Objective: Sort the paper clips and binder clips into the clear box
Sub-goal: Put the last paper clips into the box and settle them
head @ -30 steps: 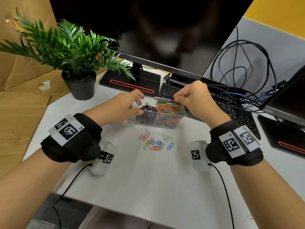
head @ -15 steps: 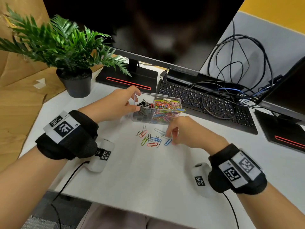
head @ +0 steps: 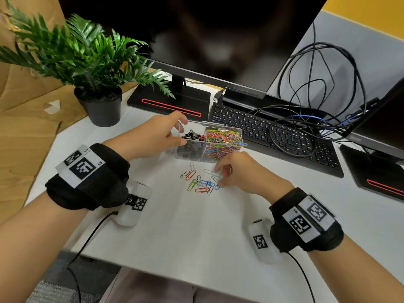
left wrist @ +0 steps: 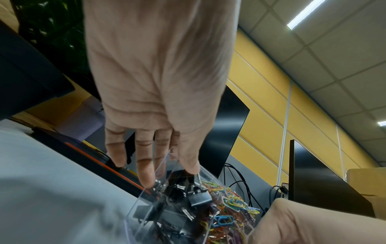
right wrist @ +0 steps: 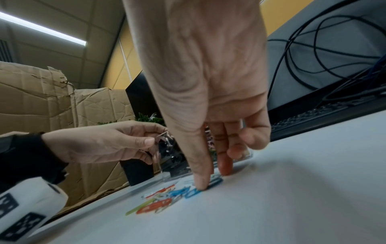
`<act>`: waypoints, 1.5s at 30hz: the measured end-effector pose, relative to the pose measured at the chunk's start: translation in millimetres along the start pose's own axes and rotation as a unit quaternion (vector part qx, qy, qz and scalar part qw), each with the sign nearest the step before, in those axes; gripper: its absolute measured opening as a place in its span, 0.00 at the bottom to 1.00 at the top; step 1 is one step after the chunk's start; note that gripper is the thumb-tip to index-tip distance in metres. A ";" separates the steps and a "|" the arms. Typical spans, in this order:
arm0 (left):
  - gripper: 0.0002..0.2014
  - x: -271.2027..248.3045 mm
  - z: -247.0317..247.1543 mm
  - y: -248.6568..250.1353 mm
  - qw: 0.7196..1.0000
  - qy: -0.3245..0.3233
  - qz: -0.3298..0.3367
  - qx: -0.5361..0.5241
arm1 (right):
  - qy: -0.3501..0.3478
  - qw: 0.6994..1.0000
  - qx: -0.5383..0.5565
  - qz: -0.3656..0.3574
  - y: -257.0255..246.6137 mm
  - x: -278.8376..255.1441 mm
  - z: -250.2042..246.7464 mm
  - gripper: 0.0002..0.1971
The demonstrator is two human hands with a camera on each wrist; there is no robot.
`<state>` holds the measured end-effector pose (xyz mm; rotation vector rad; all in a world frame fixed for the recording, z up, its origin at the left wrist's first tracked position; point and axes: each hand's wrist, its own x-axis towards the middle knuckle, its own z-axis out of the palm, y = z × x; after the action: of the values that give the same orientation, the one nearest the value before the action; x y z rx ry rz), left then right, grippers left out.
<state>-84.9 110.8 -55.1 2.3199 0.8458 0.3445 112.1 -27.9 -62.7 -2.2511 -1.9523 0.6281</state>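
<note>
A clear box (head: 190, 153) stands on the white table, with black binder clips (head: 192, 138) in its left compartment and coloured paper clips (head: 223, 138) in its right one. My left hand (head: 182, 131) pinches the box's left end between thumb and fingers, also seen in the left wrist view (left wrist: 169, 175). Several loose paper clips (head: 201, 183) lie on the table in front of the box. My right hand (head: 219, 177) is down on them; in the right wrist view its thumb presses a blue clip (right wrist: 192, 192) and a straight finger touches the table beside it.
A potted plant (head: 98, 106) stands at the back left. A black keyboard (head: 273, 136) with tangled cables (head: 317, 106) lies right behind the box. Monitor bases (head: 170, 103) sit behind and at the right (head: 376, 171). Cardboard (head: 21, 127) borders the table's left edge.
My right hand came down from above the box's right compartment to the loose clips on the table. The left hand kept its hold on the box.
</note>
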 end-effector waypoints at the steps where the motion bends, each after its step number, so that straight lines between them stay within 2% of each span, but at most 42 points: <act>1: 0.20 -0.1 0.1 0.5 1.000 0.000 0.000 0.000 | 0.004 1.000 0.000 -0.003 -0.6 0.6 1.2 0.12; 4: 0.20 -0.2 0.3 1.2 1.000 -0.001 0.000 0.001 | 0.011 1.000 0.000 -0.004 -2.5 1.2 4.2 0.04; 8: 0.21 -0.4 -0.1 1.7 1.000 -0.002 0.000 0.003 | -0.007 1.000 -0.020 0.011 -7.1 -3.9 4.5 0.00; 14: 0.21 -0.6 0.2 1.8 1.000 -0.001 0.002 0.003 | 0.018 0.995 -0.102 -0.010 -10.6 -11.9 2.4 0.06; 21: 0.21 -0.3 -0.2 0.9 1.000 -0.004 0.000 0.001 | 0.145 0.989 0.001 -0.034 -18.2 -22.7 -37.7 0.08; 24: 0.21 -0.4 -0.4 1.3 1.000 -0.004 -0.001 0.000 | 0.225 0.972 0.059 -0.032 -18.2 -23.4 -61.5 0.06; 27: 0.21 -0.2 0.0 1.3 1.000 -0.006 -0.003 0.002 | 0.314 0.948 -0.013 -0.053 -13.0 -16.5 -70.6 0.07; 29: 0.22 0.2 0.0 1.1 1.000 -0.007 -0.004 0.002 | 0.327 0.940 -0.084 -0.039 -9.1 -9.1 -71.1 0.08; 32: 0.22 0.1 -0.1 1.3 1.000 -0.008 -0.006 0.001 | 0.318 0.939 -0.129 -0.014 -5.6 2.5 -65.8 0.09; 36: 0.22 0.1 -0.2 1.1 1.000 -0.010 -0.006 0.002 | 0.272 0.954 -0.128 0.000 -2.7 9.1 -55.4 0.08; 41: 0.21 0.0 -0.4 0.1 1.000 -0.011 -0.004 -0.001 | 0.291 0.957 0.019 -0.014 -6.2 -8.2 -60.7 0.09; 43: 0.20 -0.4 -0.8 0.2 1.000 -0.010 -0.004 0.000 | 0.238 0.969 0.053 -0.035 -19.0 -19.4 -59.4 0.06; 45: 0.20 -1.1 -1.1 0.8 1.000 -0.009 -0.002 0.002 | 0.139 0.988 0.024 -0.055 -33.6 -25.9 -49.0 0.07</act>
<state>-85.9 110.1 -53.7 2.3208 0.8428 0.3199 96.5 -37.6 -0.5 -2.0573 -1.8854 0.3226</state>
